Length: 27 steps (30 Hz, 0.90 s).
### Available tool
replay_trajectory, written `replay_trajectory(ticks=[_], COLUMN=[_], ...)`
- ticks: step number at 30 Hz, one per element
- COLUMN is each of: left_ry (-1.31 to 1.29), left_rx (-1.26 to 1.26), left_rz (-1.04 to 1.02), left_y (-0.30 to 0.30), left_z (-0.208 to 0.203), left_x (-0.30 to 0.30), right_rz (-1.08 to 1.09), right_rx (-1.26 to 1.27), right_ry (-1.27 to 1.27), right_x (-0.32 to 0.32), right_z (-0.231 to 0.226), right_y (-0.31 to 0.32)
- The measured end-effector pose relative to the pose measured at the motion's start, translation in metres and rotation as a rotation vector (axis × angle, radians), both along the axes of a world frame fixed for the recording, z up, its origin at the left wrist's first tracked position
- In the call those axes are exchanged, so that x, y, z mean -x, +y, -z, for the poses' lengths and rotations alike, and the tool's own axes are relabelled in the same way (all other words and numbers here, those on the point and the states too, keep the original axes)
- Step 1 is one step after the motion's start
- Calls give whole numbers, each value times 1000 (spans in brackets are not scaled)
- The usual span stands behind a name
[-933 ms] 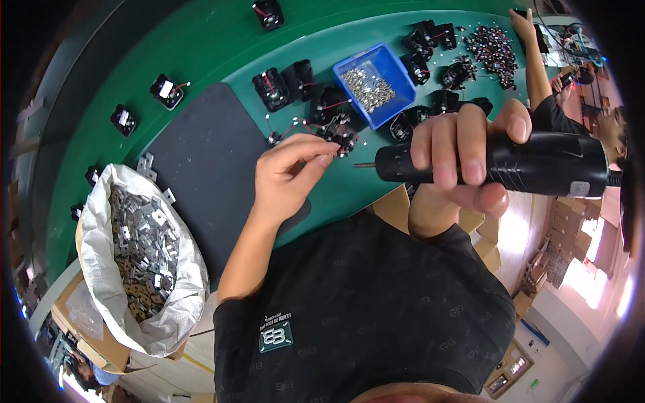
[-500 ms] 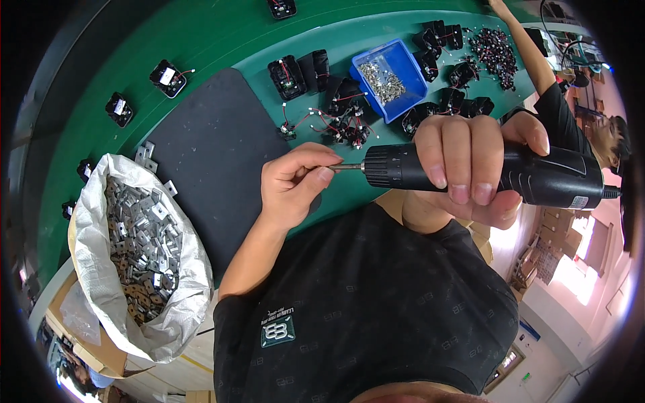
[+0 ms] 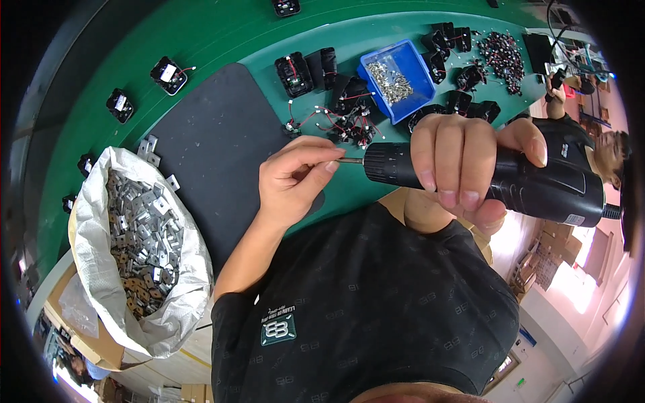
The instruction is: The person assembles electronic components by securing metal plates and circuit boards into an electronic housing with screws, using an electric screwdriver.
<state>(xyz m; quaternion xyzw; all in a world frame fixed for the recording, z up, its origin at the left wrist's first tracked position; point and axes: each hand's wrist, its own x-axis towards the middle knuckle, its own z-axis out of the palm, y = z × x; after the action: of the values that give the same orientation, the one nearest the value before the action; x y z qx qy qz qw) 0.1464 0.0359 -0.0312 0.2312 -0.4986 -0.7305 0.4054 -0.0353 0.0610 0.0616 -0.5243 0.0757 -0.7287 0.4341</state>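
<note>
Right hand [image 3: 460, 168] wraps firmly around a black electric screwdriver [image 3: 554, 187], held level above the green worktable [image 3: 228, 48], its bit [image 3: 351, 160] pointing left to the left hand [image 3: 290, 180], whose thumb and index fingertip pinch together at the bit's tip; whether they grip a small piece cannot be told. Just beyond lie red-wired components [image 3: 353, 127], then a blue bin [image 3: 412, 66] of silvery fasteners [image 3: 392, 82]. Left of the hands are a dark mat [image 3: 208, 134] and a white woven sack [image 3: 193, 289] of metal brackets [image 3: 144, 235].

Free passage over dark grey mat [image 3: 208, 127], left of left hand [image 3: 292, 178]. Blocked: rightward by electric screwdriver [image 3: 551, 188]; ahead by red-wired parts [image 3: 353, 124] and blue bin [image 3: 418, 74]; near left by white sack [image 3: 164, 336].
</note>
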Motion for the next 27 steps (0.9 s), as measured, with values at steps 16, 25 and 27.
replay_trajectory(ticks=[16,25,27], left_ry=[-501,-1949,-1873], left_rx=[466,831,800], left_rz=[-152,-202,-251], left_y=[-8,-1,3], left_z=[-20,7,14], left_x=[-36,-107,-103], right_rz=[23,29,29], right_rx=[-81,-180,-191], right_ry=[-18,-30,-47], right_x=[4,13,8], right_z=[21,30,26], right_y=[3,14,12])
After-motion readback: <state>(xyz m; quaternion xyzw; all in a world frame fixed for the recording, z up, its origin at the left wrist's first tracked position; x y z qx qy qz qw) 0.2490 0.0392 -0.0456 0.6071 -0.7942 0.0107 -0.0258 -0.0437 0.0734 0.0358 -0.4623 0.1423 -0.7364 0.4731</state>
